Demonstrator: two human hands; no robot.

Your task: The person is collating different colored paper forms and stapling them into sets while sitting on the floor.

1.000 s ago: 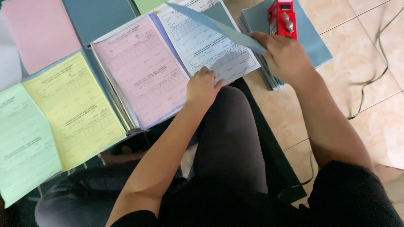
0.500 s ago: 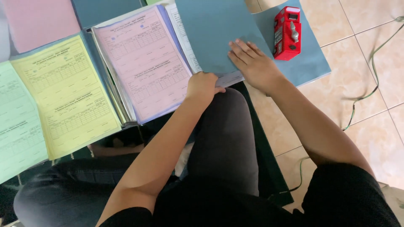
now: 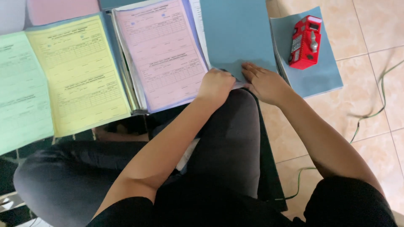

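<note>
So the blue cover sheet (image 3: 237, 35) is lying flat at about 12 o'clock from the person's raised knee, sitting on top of a paper stack with a strip of white forms peeking out along its left edge. Both hands are down at its near edge. The left hand (image 3: 216, 85) is curled into a loose fist, knuckles pressing right where the blue sheet meets the pink form (image 3: 162, 52). I can't tell if it's pinching a corner underneath or just pushing. The right hand (image 3: 264, 82) is flat, fingers spread, palm pressing the lower right part of the sheet. It isn't gripping anything.

Out at 2 o'clock there's a second blue stack (image 3: 320, 77) on the tiled floor (image 3: 370, 29) with a red stapler (image 3: 306, 42) parked on it. At 10 o'clock the pink form sits in an open folder, then a yellow form (image 3: 78, 73) and a green one (image 3: 19, 90) further left. A thin green cable (image 3: 378, 111) snakes over the tiles at 3 o'clock.

What could go sideways, I reckon: the cover isn't quite square with the pages under it, so pressing it down now could leave the bundle crooked. And that near edge looks slightly bunched under the fist, so a crease seems likely if the hand drags.
</note>
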